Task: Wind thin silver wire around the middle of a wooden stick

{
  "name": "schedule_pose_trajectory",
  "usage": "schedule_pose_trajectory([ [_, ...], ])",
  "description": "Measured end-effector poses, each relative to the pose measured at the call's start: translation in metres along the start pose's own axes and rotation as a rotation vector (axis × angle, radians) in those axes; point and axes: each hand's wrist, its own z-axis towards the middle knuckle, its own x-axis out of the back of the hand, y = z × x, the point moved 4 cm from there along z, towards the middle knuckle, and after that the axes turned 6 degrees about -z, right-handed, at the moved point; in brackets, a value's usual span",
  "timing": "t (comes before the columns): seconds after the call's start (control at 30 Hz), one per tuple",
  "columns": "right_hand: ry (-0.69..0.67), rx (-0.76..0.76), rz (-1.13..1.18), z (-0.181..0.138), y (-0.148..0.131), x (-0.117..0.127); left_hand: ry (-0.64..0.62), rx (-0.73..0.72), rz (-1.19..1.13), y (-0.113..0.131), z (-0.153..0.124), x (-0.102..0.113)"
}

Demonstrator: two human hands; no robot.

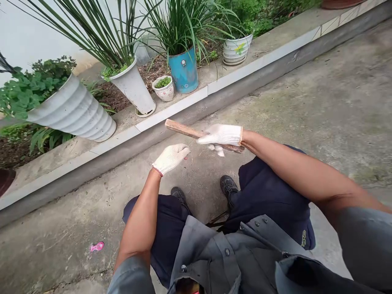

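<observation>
My right hand [221,135], in a white knitted glove, is wrapped around a reddish-brown wooden stick [183,128]. The stick lies at a slant, its far end sticking out to the left and its near end showing under my wrist. My left hand [172,157], gloved likewise, is closed just left of and below the stick, not gripping the wood. Thin pale strands [192,150] show between the two hands. A small pinkish bit peeks out at the left fingertips; what those fingers hold is too small to make out.
A low concrete kerb [171,110] with white edging crosses in front. On it stand a ribbed white planter [76,108], a tall white pot [134,87], a small patterned pot [164,90], a blue bucket [184,71] and a white pot [237,50]. A pink object [97,246] lies on the concrete.
</observation>
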Motion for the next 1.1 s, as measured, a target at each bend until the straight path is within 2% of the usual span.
schedule_pose_trajectory([
  [0.17, 0.075, 0.031, 0.002, -0.010, -0.004, 0.015, -0.034, 0.025, 0.076, -0.014, -0.002, 0.004],
  [0.3, 0.153, 0.008, -0.127, -0.013, -0.004, 0.027, 0.031, 0.095, 0.052, -0.026, -0.009, 0.016],
  [0.37, 0.195, -0.034, -0.302, -0.009, -0.004, 0.034, 0.080, 0.106, 0.017, -0.027, -0.014, 0.022],
  [0.47, 0.278, -0.092, -0.693, 0.005, -0.008, 0.043, 0.120, 0.091, 0.012, -0.023, -0.022, 0.026],
  [0.6, 0.343, -0.124, -1.165, 0.028, -0.016, 0.037, 0.141, 0.063, 0.051, -0.019, -0.025, 0.024],
  [0.73, 0.290, -0.170, -1.333, 0.046, -0.010, 0.016, 0.171, 0.025, 0.106, -0.023, -0.020, 0.021],
  [0.87, 0.151, 0.030, -1.465, 0.057, 0.003, -0.009, 0.226, 0.063, 0.096, -0.030, -0.013, 0.020],
  [1.0, -0.040, 0.172, -1.357, 0.053, 0.011, -0.019, 0.257, 0.127, 0.074, -0.035, -0.005, 0.023],
  [1.1, -0.012, 0.209, -1.195, 0.039, 0.001, -0.014, 0.210, 0.120, 0.043, -0.037, -0.001, 0.022],
])
